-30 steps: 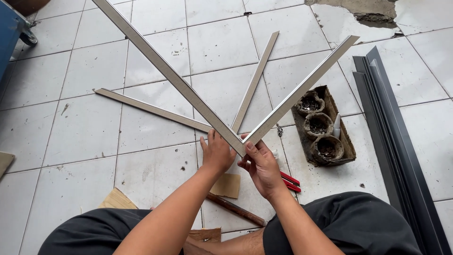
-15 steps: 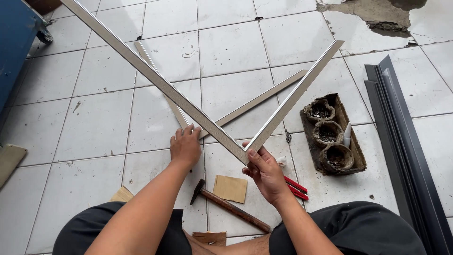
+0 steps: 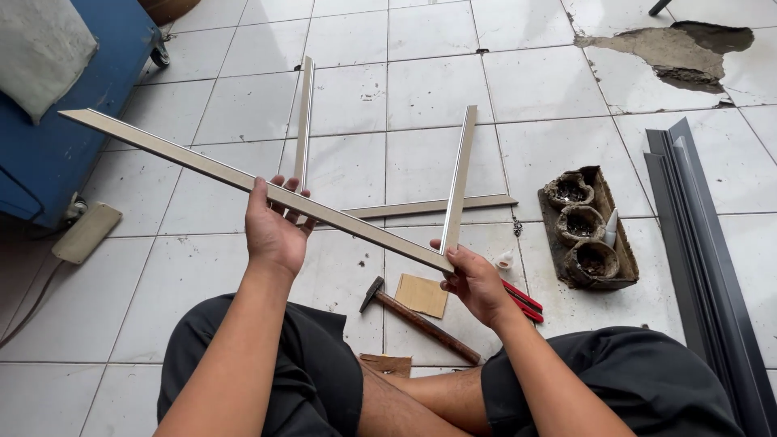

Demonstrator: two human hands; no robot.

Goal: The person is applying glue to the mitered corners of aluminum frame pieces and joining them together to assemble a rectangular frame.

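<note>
Up above the tiled floor (image 3: 121, 299), both hands hold two metal strips that meet in a V. The left hand (image 3: 273, 231) is raised with its back to the camera, forearm rising from the lower left; its fingers (image 3: 285, 198) curl over the top edge of the long strip (image 3: 202, 166), closed on it near its middle. That strip slants from the upper left down to the right, clear of the floor. The right hand (image 3: 477, 283) sits lower, wrist bent inward, thumb and fingers pinched on the corner where the long strip meets the short strip (image 3: 460, 174), which rises almost straight up from the joint. Two more strips lie flat on the tiles behind: one (image 3: 304, 121) runs away from the camera, the other (image 3: 429, 207) lies crosswise. Between the knees lie a hammer (image 3: 417, 317) and, just beside it, a card square (image 3: 421, 294). Red pliers (image 3: 522, 301) show just beside the right hand. A tray (image 3: 615, 263) with three dark cups sits to the right, and dark rails (image 3: 696, 235) lie along the right edge, well apart from the hands
</note>
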